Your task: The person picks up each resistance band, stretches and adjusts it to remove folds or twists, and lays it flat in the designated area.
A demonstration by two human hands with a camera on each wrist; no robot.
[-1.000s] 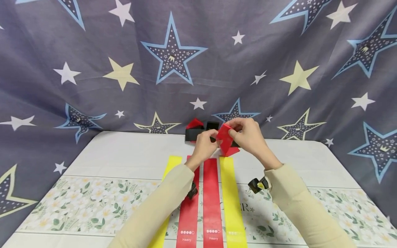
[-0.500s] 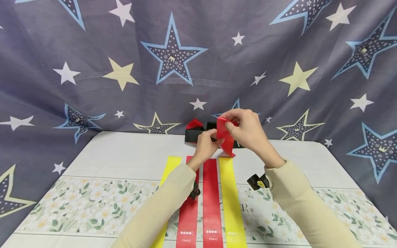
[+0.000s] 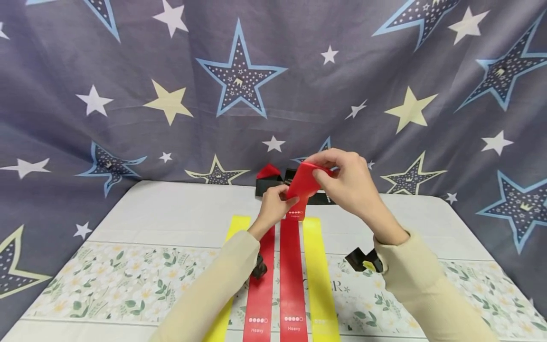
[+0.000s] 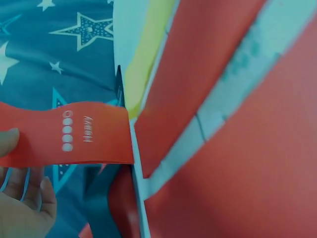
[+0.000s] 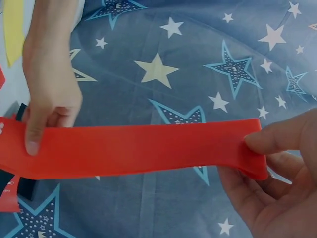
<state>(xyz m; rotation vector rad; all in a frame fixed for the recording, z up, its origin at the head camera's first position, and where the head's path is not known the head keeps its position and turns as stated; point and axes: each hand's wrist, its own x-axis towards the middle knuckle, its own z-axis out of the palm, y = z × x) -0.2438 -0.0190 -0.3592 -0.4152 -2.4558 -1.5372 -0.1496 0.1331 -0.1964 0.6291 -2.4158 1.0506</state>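
Note:
A red resistance band point(image 3: 304, 183) is stretched out between my two hands, above the back part of the table. My right hand point(image 3: 352, 183) pinches its upper end between thumb and fingers, as the right wrist view shows on the band's end point(image 5: 218, 144). Lower down, my left hand point(image 3: 273, 204) grips the same band, thumb in front and fingers behind. White dots and the word "Heavy" show near the band's lower end point(image 4: 99, 134), which hangs over the top of a flat red band point(image 3: 292, 270) on the table.
Beside that flat band lie another red band point(image 3: 259, 304), a yellow band point(image 3: 321, 280) on the right and a yellow band point(image 3: 240, 223) on the left. Black folded pieces point(image 3: 268, 185) and a red piece point(image 3: 268, 171) stand at the back edge, before a starry curtain point(image 3: 171, 137).
Both hands have shifted the red band; its lower end has swung left, from above the right yellow band to above the flat red band. Its print now faces the head view.

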